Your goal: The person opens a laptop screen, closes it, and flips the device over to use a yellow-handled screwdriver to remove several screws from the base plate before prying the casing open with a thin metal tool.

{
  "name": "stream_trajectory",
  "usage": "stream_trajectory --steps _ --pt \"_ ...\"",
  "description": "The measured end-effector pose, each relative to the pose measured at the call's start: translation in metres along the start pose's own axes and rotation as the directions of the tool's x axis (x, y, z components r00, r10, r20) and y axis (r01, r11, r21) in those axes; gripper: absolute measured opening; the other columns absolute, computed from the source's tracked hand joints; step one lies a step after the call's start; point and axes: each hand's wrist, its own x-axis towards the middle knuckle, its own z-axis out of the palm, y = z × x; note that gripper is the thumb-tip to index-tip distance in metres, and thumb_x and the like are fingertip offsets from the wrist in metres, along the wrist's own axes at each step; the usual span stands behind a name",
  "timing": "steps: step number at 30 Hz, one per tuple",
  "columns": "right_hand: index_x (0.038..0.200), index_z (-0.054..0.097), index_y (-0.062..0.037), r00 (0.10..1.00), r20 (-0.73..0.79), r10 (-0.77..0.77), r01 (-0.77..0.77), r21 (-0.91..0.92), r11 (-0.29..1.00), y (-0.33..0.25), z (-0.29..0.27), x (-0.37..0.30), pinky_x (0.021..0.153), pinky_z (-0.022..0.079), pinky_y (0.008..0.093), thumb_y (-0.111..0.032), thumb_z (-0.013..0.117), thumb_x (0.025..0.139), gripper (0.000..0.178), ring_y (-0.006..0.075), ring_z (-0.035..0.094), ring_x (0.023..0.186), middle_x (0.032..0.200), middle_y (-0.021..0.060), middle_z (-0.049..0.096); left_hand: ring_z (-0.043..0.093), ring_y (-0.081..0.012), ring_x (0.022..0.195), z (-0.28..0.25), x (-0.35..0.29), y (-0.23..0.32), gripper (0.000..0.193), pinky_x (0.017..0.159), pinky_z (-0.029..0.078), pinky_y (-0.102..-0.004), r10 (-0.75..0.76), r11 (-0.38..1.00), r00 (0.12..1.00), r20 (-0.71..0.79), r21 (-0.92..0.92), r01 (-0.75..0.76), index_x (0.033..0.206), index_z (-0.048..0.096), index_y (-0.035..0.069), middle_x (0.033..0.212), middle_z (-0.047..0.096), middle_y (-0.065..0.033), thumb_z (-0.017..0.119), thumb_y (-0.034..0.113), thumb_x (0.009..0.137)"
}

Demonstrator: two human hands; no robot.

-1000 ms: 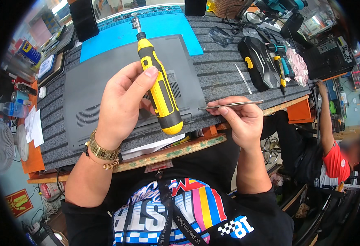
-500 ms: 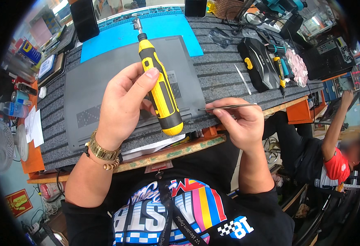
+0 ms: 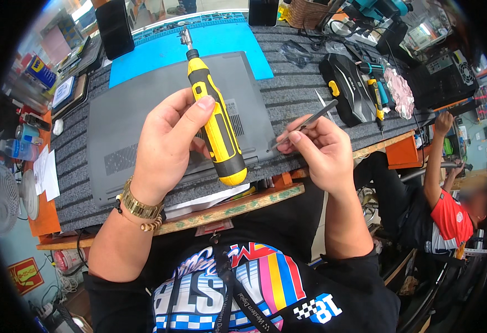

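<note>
My left hand (image 3: 164,127) is wrapped round a yellow and black electric screwdriver (image 3: 225,139), held above the laptop with its metal bit end pointing away from me. The dark grey laptop (image 3: 127,105) lies bottom side up on the bench, its vents and a label partly covered by the hand and tool. In my right hand (image 3: 327,150), thumb and fingers pinch slim dark tweezers (image 3: 317,115). Their lower tip is at the laptop's near right corner, beside a small screw hole; whether it touches I cannot tell. The other end slants up to the right.
A blue work mat (image 3: 232,44) lies beyond the laptop on the ridged grey bench mat (image 3: 290,94). To the right are a black case (image 3: 349,89), a yellow pen-like tool (image 3: 375,100) and a pink cloth (image 3: 399,91). A co-worker in a red shirt (image 3: 453,216) sits at right.
The tweezers have swung from nearly level to a steep slant as my right hand turned. My left hand and the screwdriver have barely moved. The co-worker's arm has shifted left.
</note>
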Motion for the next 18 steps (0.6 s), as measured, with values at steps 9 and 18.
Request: stream_trajectory --steps 9,18 --pt "0.107 0.069 0.0086 0.983 -0.021 -0.185 0.183 -0.08 0.98 0.005 0.001 -0.012 0.083 0.063 0.0302 0.006 0.068 0.099 0.008 0.019 0.078 0.093 0.105 0.0158 0.079 0.069 -0.0089 0.096 0.0 0.0 -0.002 0.043 0.08 0.064 -0.0293 -0.01 1.0 1.0 0.014 -0.025 0.011 0.138 0.062 -0.004 0.111 0.069 -0.0058 0.059 0.029 0.111" --pt "0.103 0.069 0.0125 0.959 0.045 -0.28 0.282 -0.254 0.925 0.006 0.0 -0.013 0.084 0.064 0.0331 0.011 0.066 0.096 0.008 0.0236 0.079 0.094 0.107 0.0189 0.078 0.069 -0.0087 0.094 0.001 0.0 -0.001 0.043 0.079 0.064 -0.0296 -0.002 1.0 1.0 0.006 -0.014 0.002 0.137 0.062 -0.004 0.111 0.068 -0.0054 0.059 0.029 0.111"
